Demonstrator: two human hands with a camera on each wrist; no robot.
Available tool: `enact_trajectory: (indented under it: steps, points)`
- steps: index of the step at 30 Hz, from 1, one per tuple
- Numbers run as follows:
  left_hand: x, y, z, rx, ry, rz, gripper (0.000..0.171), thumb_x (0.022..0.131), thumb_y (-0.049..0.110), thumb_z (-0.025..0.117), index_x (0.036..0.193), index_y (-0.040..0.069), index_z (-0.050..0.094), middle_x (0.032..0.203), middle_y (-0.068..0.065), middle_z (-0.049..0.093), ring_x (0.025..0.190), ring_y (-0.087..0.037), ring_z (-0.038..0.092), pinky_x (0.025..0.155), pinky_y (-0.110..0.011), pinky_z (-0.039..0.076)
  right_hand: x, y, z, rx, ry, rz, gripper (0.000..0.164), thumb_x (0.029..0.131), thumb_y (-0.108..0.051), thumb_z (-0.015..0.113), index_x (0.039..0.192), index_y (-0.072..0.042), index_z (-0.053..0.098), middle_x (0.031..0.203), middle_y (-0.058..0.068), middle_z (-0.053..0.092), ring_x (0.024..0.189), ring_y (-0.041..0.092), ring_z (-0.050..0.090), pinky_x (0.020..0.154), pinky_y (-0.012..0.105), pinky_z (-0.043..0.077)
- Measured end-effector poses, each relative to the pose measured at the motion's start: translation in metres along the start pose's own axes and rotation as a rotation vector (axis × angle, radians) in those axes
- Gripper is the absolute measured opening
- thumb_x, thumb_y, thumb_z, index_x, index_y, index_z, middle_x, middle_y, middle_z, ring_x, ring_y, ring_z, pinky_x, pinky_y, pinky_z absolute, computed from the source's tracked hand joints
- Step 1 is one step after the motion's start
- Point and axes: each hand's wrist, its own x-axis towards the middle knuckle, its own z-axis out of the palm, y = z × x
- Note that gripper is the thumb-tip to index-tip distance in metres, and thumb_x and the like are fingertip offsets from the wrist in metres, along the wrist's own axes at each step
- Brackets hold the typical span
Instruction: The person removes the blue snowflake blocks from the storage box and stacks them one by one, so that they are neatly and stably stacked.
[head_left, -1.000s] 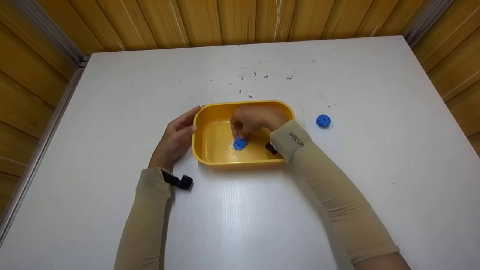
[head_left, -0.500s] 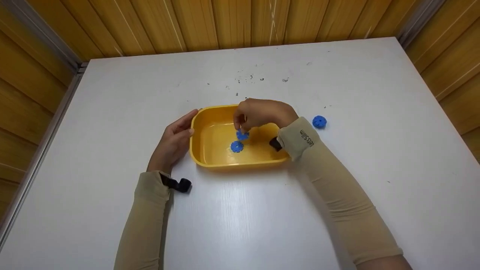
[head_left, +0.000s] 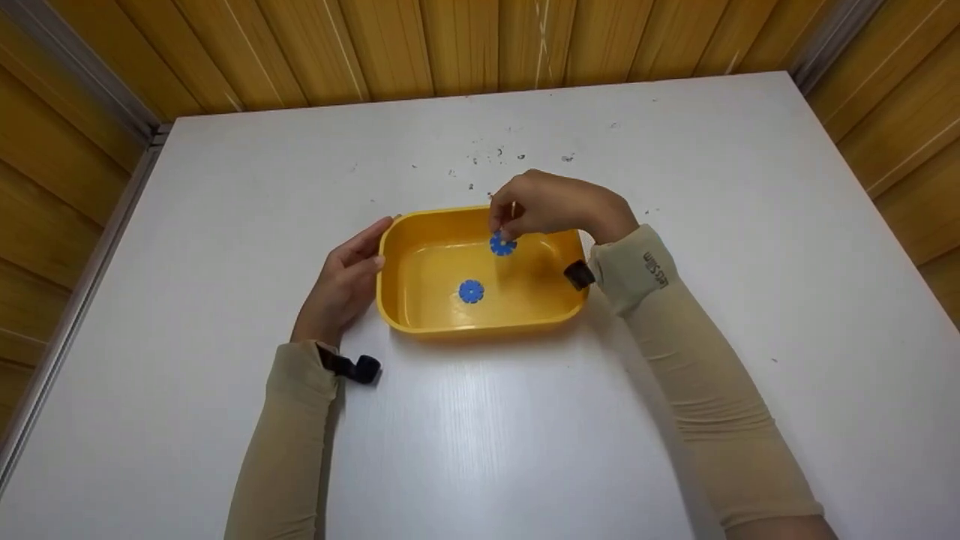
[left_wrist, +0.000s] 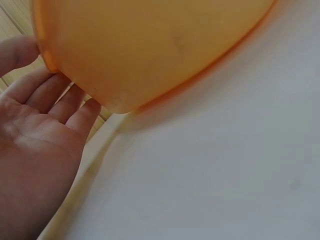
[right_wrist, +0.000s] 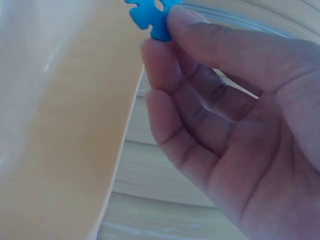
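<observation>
A yellow plastic bin (head_left: 484, 328) stands on the white table. My left hand (head_left: 341, 277) holds its left end, thumb at the rim; in the left wrist view its fingers (left_wrist: 45, 92) lie against the outer wall. Above the bin, toward its far side, my right hand (head_left: 551, 206) pinches a blue snowflake disc (head_left: 503, 244) between thumb and fingertips. The right wrist view shows the notched edge of this disc (right_wrist: 152, 17), partly cut off by the frame. A second blue snowflake disc (head_left: 471, 291) lies flat on the bin floor.
The white table (head_left: 450, 435) extends around the bin, with small dark marks (head_left: 495, 157) beyond it. Ribbed wood-look panels (head_left: 465, 45) rise behind the table. Black wrist cameras (head_left: 366, 369) sit at both cuffs.
My right hand has lifted one blue disc off the other and moved up and right with it. The blue piece on the table is now hidden behind the right sleeve. The left hand stays put.
</observation>
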Motion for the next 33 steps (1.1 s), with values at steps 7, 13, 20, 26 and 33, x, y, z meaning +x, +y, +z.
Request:
enact_trajectory:
  steps: [7,13,20,26,33]
  points:
    - [0.0,-0.001,-0.003,0.011,-0.037,0.021,0.055,0.096,-0.004,0.048,0.148,0.006,0.035,0.156,-0.008,0.033,0.144,-0.021,0.031,0.113,-0.029,0.035,-0.017,0.014,-0.006,0.028,0.107,-0.01,0.014,0.09,-0.009,0.065,0.102,-0.005,0.07,0.1,0.006,0.071,0.089,0.021,0.066,0.083,0.032,0.058]
    - [0.001,-0.001,-0.004,0.005,-0.034,0.025,0.054,0.096,-0.006,0.046,0.148,0.005,0.035,0.156,-0.008,0.033,0.144,-0.022,0.031,0.114,-0.03,0.034,-0.031,0.031,-0.009,0.048,0.193,0.001,0.013,0.089,-0.01,0.067,0.101,-0.005,0.07,0.101,0.006,0.071,0.087,0.021,0.064,0.082,0.033,0.058]
    - [0.0,0.0,-0.003,-0.009,-0.008,0.013,0.057,0.095,-0.006,0.047,0.149,0.003,0.032,0.155,-0.009,0.033,0.144,-0.022,0.032,0.114,-0.03,0.035,-0.048,0.051,-0.011,0.067,0.274,0.069,0.013,0.091,-0.011,0.064,0.102,-0.008,0.07,0.098,0.007,0.07,0.084,0.021,0.064,0.075,0.026,0.056]
    - [-0.001,0.0,-0.002,-0.003,0.003,-0.007,0.057,0.095,-0.005,0.048,0.149,0.005,0.032,0.156,-0.008,0.032,0.144,-0.021,0.031,0.114,-0.029,0.034,-0.062,0.065,-0.011,0.113,0.327,0.155,0.016,0.092,-0.013,0.063,0.106,-0.009,0.07,0.101,0.009,0.068,0.086,0.021,0.063,0.074,0.017,0.053]
    - [-0.001,0.001,-0.001,-0.007,0.003,0.005,0.055,0.096,-0.003,0.049,0.149,0.005,0.034,0.155,-0.008,0.034,0.144,-0.022,0.032,0.114,-0.03,0.034,-0.076,0.078,-0.01,0.138,0.379,0.244,0.022,0.092,-0.019,0.064,0.112,-0.012,0.069,0.105,0.009,0.066,0.092,0.027,0.062,0.075,0.013,0.05]
